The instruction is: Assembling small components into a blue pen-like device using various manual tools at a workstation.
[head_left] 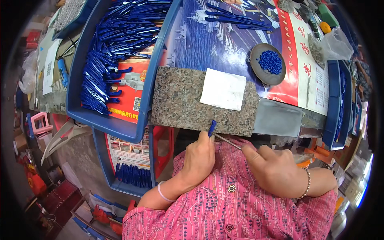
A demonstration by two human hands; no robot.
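Note:
My left hand (199,158) grips a small blue plastic piece (212,128) that sticks up at the near edge of a speckled granite slab (180,104). My right hand (274,170) holds a thin metal rod (227,141) whose tip points at the base of the blue piece. Both hands sit close together just below the slab's front edge, above my pink patterned shirt. A white paper square (223,89) lies on the slab. A round dark dish (267,64) with small blue beads stands beyond the slab to the right.
A large blue tray (76,100) on the left is full of blue plastic pieces. More blue pieces (236,19) lie on the printed table cover. A lower blue bin (134,176) holds several more. Narrow blue trays (338,108) stand at the right edge.

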